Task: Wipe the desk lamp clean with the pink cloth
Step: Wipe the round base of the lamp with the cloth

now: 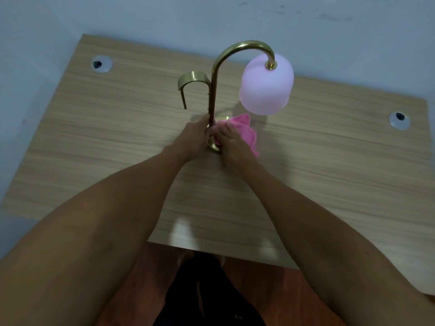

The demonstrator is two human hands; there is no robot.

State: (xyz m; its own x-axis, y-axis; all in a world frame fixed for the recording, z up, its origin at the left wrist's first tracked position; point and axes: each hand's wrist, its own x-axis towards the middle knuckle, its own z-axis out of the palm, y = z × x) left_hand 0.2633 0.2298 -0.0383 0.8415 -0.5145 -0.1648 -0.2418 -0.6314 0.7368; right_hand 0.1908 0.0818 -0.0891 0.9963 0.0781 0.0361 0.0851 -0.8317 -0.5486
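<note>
A brass desk lamp [214, 74] stands upright in the middle of the wooden desk [117, 142]. Its curved neck carries a pale pink shade [266, 85] hanging to the right, and a brass hook arches off to the left. My left hand [196, 140] grips the lower stem just above the round base. My right hand [233, 144] presses the pink cloth [247, 130] onto the base, right beside the stem. The cloth bunches out from under my fingers toward the right. Most of the base is hidden by hands and cloth.
Two round cable grommets sit in the desk, one at the back left [101, 64] and one at the right [399, 120]. A pale wall [164, 17] runs behind the desk. Below the near edge lies a reddish floor [270, 290].
</note>
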